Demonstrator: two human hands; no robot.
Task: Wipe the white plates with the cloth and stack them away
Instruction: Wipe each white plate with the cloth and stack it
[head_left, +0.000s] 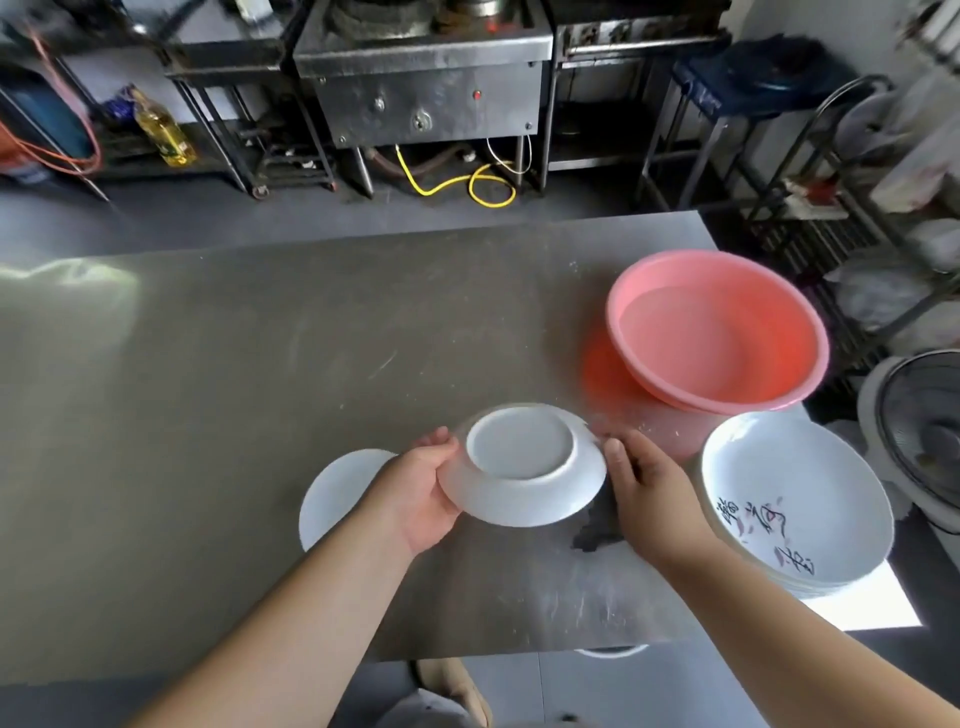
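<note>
Left hand (421, 499) grips the upturned plate (524, 467); right hand's (654, 499) grip unclear. Right of it: cloth (597, 532), pink basin (675, 322), plate stack (795, 493); left, 1 white plate (337, 493).

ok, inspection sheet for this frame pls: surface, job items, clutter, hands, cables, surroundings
Surface: steel table, scuffed, with whitish smears near the front edge.
Job's things: white plate upside down, held over the table; second white plate flat on the table at left; stack of patterned plates at right; dark cloth below the held plate's right edge.
Clutter: pink basin on the table, far right.
Hands: left hand grips the held plate's left rim; right hand is at its right rim, grip unclear.
Cables: yellow hose looped under the stove; orange cable far left.
Surroundings: stove, oil bottle, fan.
</note>
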